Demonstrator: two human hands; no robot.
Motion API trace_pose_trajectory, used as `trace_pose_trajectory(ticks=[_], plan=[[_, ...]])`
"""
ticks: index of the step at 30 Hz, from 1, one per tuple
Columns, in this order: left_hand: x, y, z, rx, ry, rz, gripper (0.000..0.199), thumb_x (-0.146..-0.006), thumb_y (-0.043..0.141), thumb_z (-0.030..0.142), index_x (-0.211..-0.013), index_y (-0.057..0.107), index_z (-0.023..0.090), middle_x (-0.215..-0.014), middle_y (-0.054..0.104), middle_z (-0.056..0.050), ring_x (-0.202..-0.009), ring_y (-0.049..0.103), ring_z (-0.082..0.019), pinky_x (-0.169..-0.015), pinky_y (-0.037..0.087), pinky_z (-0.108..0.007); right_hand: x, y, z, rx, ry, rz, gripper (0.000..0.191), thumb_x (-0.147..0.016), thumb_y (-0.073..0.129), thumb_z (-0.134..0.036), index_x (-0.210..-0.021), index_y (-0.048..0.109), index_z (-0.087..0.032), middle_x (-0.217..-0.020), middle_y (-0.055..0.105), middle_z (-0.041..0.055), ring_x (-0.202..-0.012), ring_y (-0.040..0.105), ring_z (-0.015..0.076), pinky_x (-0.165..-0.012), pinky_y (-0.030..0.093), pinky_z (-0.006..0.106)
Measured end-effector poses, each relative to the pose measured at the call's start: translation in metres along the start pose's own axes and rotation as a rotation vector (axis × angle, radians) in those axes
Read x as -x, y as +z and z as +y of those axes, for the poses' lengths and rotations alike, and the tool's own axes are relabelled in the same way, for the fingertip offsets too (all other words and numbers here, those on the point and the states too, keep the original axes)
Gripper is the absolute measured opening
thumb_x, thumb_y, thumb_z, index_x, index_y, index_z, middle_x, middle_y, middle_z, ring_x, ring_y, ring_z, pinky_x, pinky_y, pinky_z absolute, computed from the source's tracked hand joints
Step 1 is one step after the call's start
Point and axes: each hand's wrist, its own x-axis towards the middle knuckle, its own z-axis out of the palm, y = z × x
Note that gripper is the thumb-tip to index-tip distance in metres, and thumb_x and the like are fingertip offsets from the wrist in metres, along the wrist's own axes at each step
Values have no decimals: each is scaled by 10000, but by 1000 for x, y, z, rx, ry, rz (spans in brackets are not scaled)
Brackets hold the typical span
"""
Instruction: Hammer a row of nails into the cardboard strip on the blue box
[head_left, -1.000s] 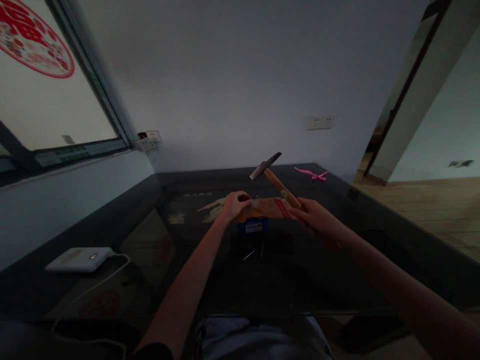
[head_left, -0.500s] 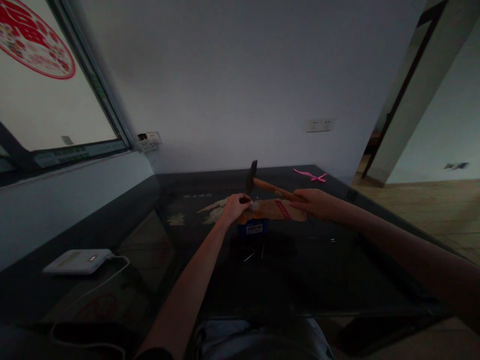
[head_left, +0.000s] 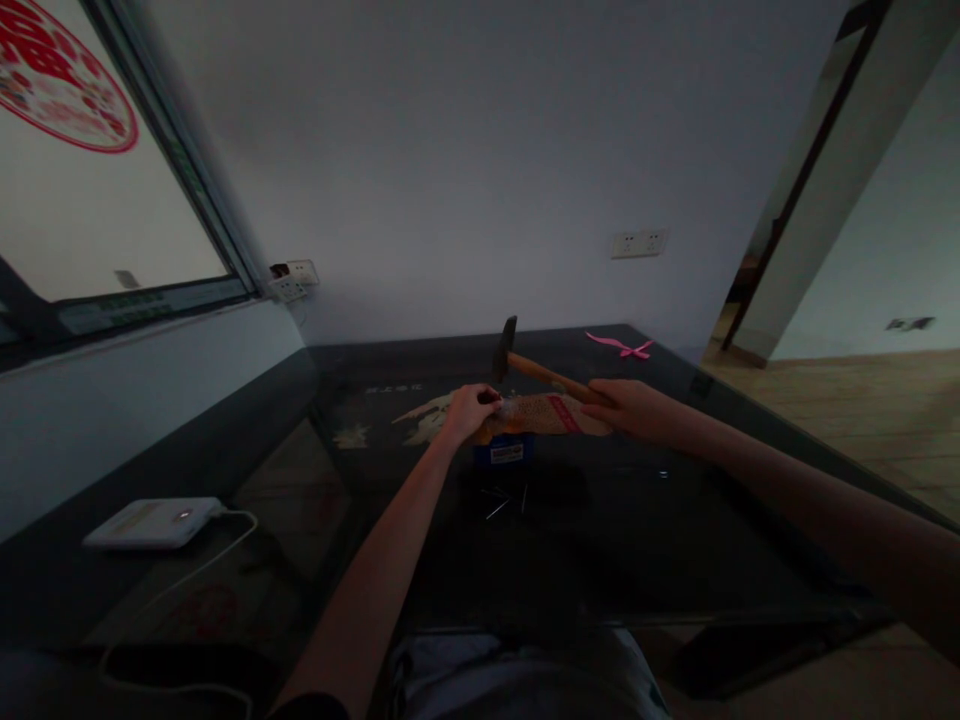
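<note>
At the left, a red round decal (head_left: 64, 80) is seen on the window. Near the left edge of the dark surface (head_left: 600, 570), a white device (head_left: 154, 523) is laid flat, with a white cable (head_left: 240, 513) connected at its right end and run over the near edge. The left hand (head_left: 472, 410) is placed about midway between the left and right edges, its thumb and forefinger brought together at a brown patterned piece (head_left: 544, 412); whether anything small is gripped cannot be told. The piece is carried across the top of a blue box (head_left: 504, 453). Between the box and the near edge, several thin metal pieces (head_left: 496, 510) are scattered. A hammer (head_left: 551, 376) is held above the patterned piece, its head positioned just beyond the left fingertips; contact cannot be confirmed. Its wooden handle is clamped by the right hand (head_left: 630, 408), which is kept apart from the left. A pink ribbon (head_left: 621, 346) is located near the far right corner.
</note>
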Motion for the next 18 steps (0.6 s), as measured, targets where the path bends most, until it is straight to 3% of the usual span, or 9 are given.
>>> trace_pose_trajectory(ticks=[5,12,18], plan=[[-1,2,-3,-29,6,-1,124,-714,649,219,-799,699,144,-795,707,-59,-728,640,-194,-704,482,-296,2,6,5,-22,-5,-25,226,-837,493,-374,-694,511,-200,-631,558,23,-546,505,135,-482,303,249],[0,0,1,-16,24,-2,86,-711,646,199,-769,693,157,-788,703,-47,-748,631,-181,-730,478,-295,3,-5,-1,-34,24,28,208,-824,497,-335,-662,469,-208,-616,546,22,-532,491,135,-478,308,256],[1,0,4,54,1,3,109,-714,641,183,-809,676,144,-792,698,-44,-726,632,-171,-682,486,-265,4,7,2,-21,2,-32,221,-837,484,-345,-663,471,-210,-608,536,17,-533,496,135,-476,303,253]])
